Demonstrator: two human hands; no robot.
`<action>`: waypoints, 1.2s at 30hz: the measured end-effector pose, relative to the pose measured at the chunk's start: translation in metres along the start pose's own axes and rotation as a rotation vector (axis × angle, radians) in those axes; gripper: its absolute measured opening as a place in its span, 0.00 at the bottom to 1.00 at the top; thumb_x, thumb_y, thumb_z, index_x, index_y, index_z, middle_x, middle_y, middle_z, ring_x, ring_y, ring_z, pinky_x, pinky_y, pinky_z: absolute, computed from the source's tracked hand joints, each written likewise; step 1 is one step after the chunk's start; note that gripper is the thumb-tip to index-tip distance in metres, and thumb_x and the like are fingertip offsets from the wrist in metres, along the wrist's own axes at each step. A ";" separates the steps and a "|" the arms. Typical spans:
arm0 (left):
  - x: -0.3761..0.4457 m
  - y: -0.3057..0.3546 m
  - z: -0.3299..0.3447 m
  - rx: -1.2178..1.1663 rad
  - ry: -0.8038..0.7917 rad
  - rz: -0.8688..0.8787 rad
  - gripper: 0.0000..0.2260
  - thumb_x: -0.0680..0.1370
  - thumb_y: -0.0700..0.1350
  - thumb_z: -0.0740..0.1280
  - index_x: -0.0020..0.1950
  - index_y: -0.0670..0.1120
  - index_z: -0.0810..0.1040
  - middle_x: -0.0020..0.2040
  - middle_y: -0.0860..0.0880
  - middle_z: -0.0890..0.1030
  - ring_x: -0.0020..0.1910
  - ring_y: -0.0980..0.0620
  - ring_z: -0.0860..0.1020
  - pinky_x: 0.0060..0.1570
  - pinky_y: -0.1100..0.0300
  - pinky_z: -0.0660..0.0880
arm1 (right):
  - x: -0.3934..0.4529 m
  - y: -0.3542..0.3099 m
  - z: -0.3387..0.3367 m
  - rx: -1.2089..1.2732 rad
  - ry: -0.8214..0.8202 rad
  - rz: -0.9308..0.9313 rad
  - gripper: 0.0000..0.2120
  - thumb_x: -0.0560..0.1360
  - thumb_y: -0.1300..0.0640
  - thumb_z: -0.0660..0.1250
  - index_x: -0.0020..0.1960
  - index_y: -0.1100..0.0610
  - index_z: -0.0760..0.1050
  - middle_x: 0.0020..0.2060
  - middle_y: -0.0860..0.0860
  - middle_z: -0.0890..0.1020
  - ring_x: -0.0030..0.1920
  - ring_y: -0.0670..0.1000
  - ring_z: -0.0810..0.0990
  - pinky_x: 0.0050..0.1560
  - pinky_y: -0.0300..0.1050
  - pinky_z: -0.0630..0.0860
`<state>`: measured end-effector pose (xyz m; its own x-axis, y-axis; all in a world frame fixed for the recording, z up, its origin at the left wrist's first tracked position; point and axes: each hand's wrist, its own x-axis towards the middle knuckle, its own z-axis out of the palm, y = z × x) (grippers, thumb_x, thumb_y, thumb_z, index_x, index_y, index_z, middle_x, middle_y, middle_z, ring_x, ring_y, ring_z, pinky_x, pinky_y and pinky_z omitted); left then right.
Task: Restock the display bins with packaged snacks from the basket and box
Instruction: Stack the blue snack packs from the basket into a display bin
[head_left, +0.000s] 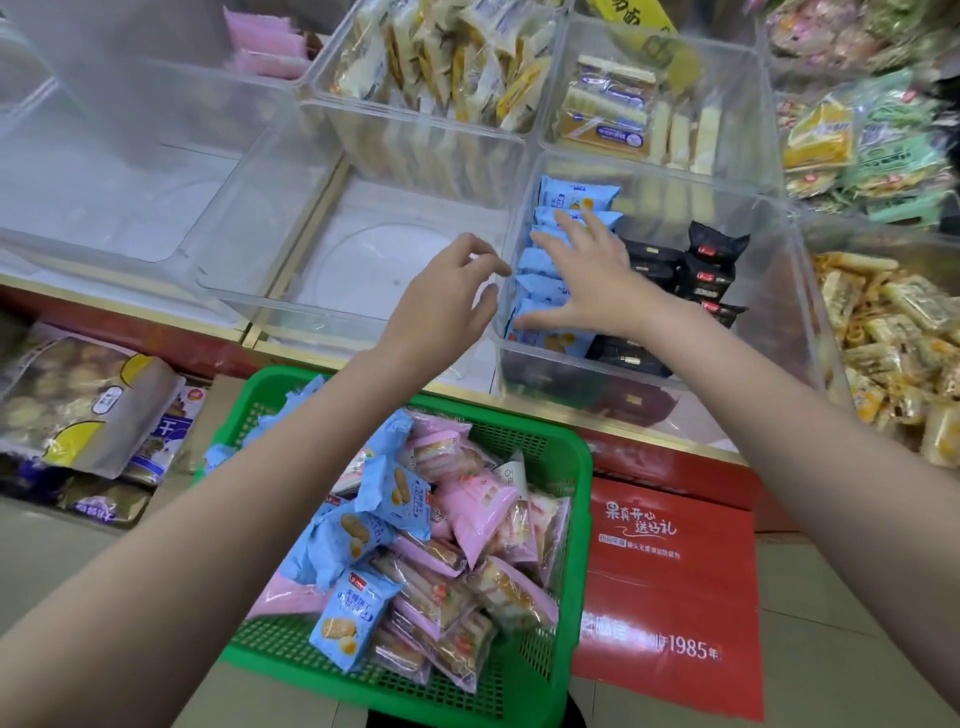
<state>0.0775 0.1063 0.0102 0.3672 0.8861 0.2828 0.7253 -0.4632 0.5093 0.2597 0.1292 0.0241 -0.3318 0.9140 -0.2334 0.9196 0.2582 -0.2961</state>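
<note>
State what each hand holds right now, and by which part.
Neither hand holds anything. The right hand lies open and flat on the row of blue packets in the clear bin; the left hand hovers empty, fingers loosely curled.

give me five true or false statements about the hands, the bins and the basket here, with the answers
1. The right hand rests on the row of blue packets in a clear bin. True.
2. The left hand holds a pink packet. False: its fingers are curled but hold nothing.
3. The green basket holds both blue and pink packets. True.
4. The bin with the blue row also holds black packets. True.
5. The clear bin below the left hand is full of yellow snacks. False: that empty bin shows only its bare floor.
</note>
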 end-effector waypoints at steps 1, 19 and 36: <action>-0.018 0.001 -0.006 -0.025 0.048 0.032 0.11 0.75 0.41 0.58 0.50 0.42 0.80 0.50 0.46 0.77 0.41 0.52 0.75 0.41 0.59 0.71 | -0.015 -0.008 -0.004 0.139 0.151 -0.123 0.36 0.70 0.39 0.69 0.71 0.57 0.65 0.72 0.58 0.62 0.73 0.55 0.58 0.72 0.49 0.57; -0.151 -0.050 0.017 -0.147 -0.578 -0.649 0.23 0.72 0.47 0.72 0.62 0.42 0.68 0.54 0.45 0.72 0.50 0.47 0.73 0.43 0.60 0.65 | -0.057 -0.088 0.187 0.880 -0.507 0.169 0.27 0.72 0.69 0.67 0.69 0.61 0.64 0.66 0.56 0.71 0.63 0.53 0.72 0.59 0.48 0.75; -0.004 0.002 -0.038 -0.517 -0.202 -0.254 0.10 0.76 0.33 0.64 0.48 0.48 0.76 0.45 0.51 0.79 0.42 0.55 0.78 0.45 0.64 0.71 | -0.078 -0.022 -0.016 1.355 0.089 0.107 0.18 0.70 0.68 0.69 0.54 0.53 0.70 0.45 0.50 0.80 0.39 0.46 0.82 0.35 0.40 0.80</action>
<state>0.0552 0.1007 0.0412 0.3598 0.9324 -0.0329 0.4464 -0.1411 0.8836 0.2688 0.0573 0.0631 -0.2101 0.9403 -0.2679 -0.0035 -0.2747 -0.9615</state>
